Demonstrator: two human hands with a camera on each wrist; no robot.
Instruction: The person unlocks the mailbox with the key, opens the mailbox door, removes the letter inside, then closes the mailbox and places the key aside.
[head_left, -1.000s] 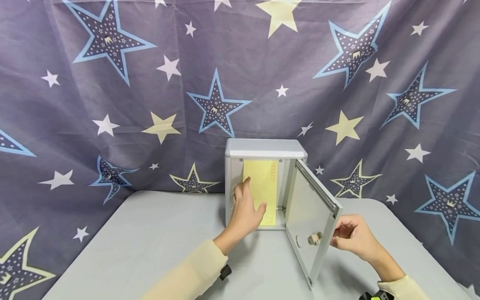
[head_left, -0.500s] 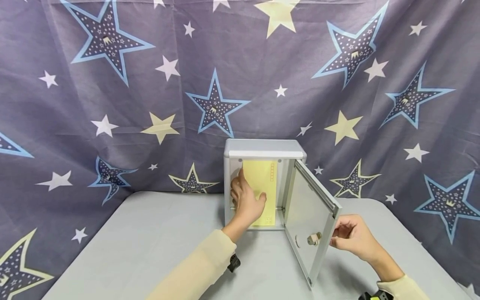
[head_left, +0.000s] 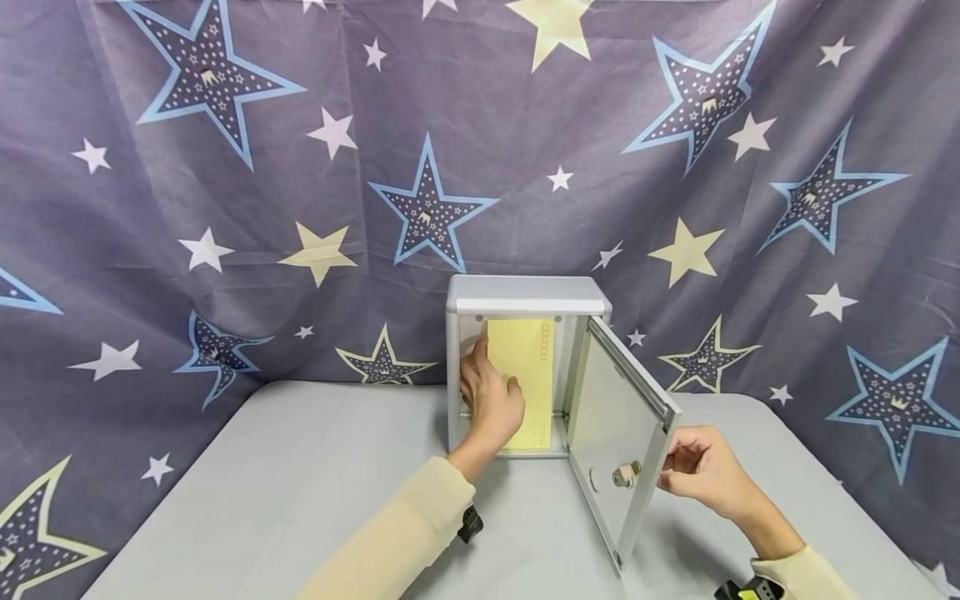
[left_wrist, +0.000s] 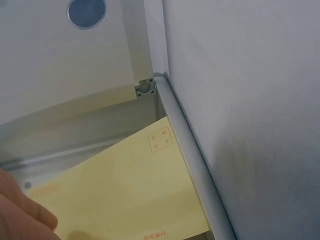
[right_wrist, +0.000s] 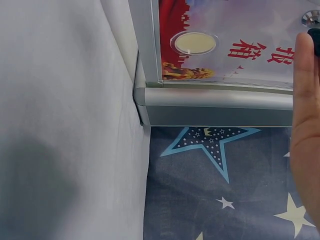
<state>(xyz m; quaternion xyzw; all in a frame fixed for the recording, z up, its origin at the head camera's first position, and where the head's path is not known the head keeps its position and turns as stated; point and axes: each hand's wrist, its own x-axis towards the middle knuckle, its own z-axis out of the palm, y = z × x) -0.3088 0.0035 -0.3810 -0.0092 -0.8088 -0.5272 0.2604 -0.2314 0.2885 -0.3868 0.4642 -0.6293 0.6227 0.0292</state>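
Note:
A silver metal letterbox (head_left: 522,293) stands on the grey table against the curtain, its hinged door (head_left: 617,417) swung open to the right. A yellow envelope (head_left: 527,367) stands upright inside it, also seen lying across the box floor (left_wrist: 125,195). My left hand (head_left: 489,398) reaches into the box with fingers and thumb on the envelope's left edge. My right hand (head_left: 697,468) pinches the free edge of the door beside its lock (head_left: 622,475). The right wrist view shows the door's printed front (right_wrist: 225,45) and one finger (right_wrist: 305,125).
The grey table (head_left: 262,492) stretches out to the left and in front of the box. A star-patterned curtain (head_left: 225,167) hangs right behind the box and wraps both sides. The open door juts toward me on the right.
My left hand has gone deeper into the box and its thumb has closed onto the envelope. The right hand and the door have hardly moved.

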